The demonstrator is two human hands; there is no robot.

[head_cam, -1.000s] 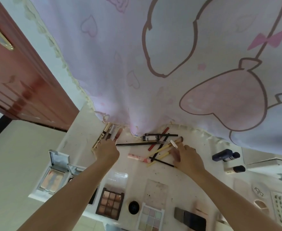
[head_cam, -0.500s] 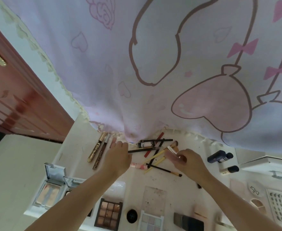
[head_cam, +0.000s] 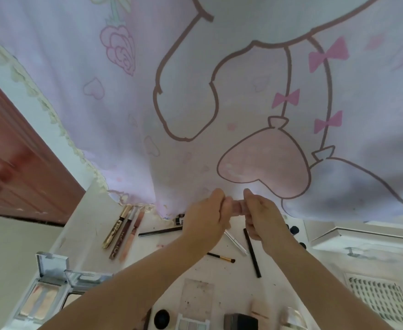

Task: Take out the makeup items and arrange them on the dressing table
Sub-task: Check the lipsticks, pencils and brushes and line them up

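My left hand [head_cam: 206, 216] and my right hand [head_cam: 262, 216] are raised side by side above the white dressing table [head_cam: 88, 225]. Both pinch the ends of a small pink tube [head_cam: 237, 207] between them. Most of the tube is hidden by my fingers. On the table to the left, a gold mascara [head_cam: 117, 226], a brown lip gloss [head_cam: 122, 236] and a pink gloss [head_cam: 133, 234] lie in a row. A black pencil [head_cam: 160, 231], a silver pencil [head_cam: 236, 243], a second black pencil [head_cam: 252, 253] and a small brush [head_cam: 221, 258] lie under my hands.
A pink printed cloth [head_cam: 219, 91] hangs down to the table's back edge. Open mirrored compacts [head_cam: 48, 289] sit at the front left. A black pot [head_cam: 161, 319], an eyeshadow palette [head_cam: 192, 324] and a lash tray [head_cam: 381, 298] lie near the front. A wooden door [head_cam: 9, 175] stands left.
My left hand left the row of tubes and rose to meet my right hand. Both now hold the pink tube in the air. The camera has tilted upward.
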